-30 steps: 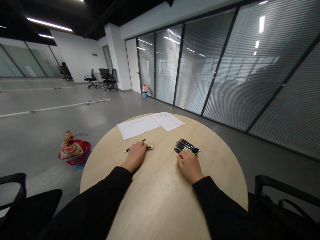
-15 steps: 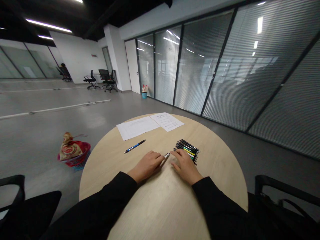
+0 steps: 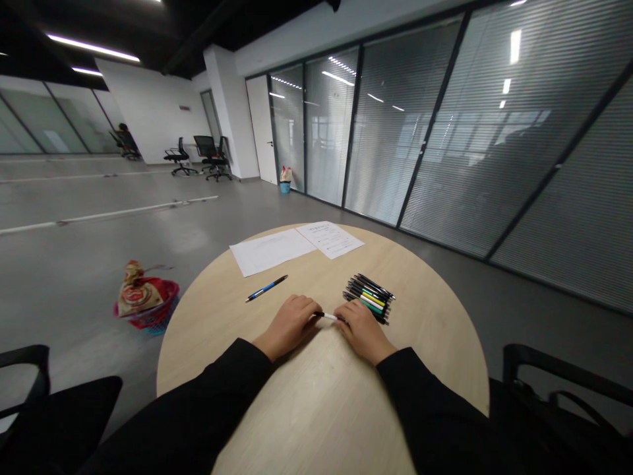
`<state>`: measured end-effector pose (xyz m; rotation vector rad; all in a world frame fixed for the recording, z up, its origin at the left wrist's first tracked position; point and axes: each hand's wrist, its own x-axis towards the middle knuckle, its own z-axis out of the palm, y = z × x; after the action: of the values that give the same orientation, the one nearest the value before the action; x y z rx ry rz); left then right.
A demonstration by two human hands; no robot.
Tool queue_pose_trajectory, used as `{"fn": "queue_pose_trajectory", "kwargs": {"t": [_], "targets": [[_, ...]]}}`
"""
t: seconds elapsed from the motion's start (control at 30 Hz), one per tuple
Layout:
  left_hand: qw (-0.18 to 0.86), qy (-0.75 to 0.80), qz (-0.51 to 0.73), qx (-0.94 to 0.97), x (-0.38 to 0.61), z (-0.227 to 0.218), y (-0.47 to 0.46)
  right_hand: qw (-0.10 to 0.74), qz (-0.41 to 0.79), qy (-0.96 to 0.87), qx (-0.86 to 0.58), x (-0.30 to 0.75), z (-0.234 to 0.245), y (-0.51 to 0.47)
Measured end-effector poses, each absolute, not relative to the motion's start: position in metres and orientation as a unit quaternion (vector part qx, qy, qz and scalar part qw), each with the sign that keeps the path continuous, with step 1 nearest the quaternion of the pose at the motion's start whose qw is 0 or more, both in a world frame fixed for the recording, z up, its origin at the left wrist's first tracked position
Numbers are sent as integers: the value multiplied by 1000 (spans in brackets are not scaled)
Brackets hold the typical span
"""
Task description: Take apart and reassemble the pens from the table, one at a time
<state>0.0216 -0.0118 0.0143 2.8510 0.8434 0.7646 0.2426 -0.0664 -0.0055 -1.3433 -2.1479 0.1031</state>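
Note:
Both hands meet at the middle of the round wooden table [image 3: 316,409]. My left hand [image 3: 291,322] and my right hand [image 3: 361,330] each pinch one end of a black and white pen [image 3: 327,316] that lies level between them. A bundle of several pens [image 3: 370,297], black with green, yellow and white ones, lies just beyond my right hand. A blue pen [image 3: 266,288] lies alone on the table, beyond my left hand.
Two white sheets of paper [image 3: 273,251] [image 3: 330,239] lie at the table's far edge. Black chairs stand at the left [image 3: 30,389] and right [image 3: 554,389]. A red basket with a bag [image 3: 143,300] sits on the floor to the left. Glass walls run along the right.
My left hand left the blue pen and drew a black and white pen to the middle. My right hand came off the pen bundle and took the pen's other end.

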Motion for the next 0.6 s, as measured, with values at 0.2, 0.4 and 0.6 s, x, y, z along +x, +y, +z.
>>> {"fn": "queue_pose_trajectory", "kwargs": {"t": [0.2,0.4,0.6], "targets": [[45,290,254,922,20,17,-11,326,11,-789,-522,244,-4,-67],[56,302,281,909,17,15,-8,385,32,-766,-514,255,-3,-63],[75,325,306,892,15,13,-5,403,32,-759,-510,266,-6,-59]]}}
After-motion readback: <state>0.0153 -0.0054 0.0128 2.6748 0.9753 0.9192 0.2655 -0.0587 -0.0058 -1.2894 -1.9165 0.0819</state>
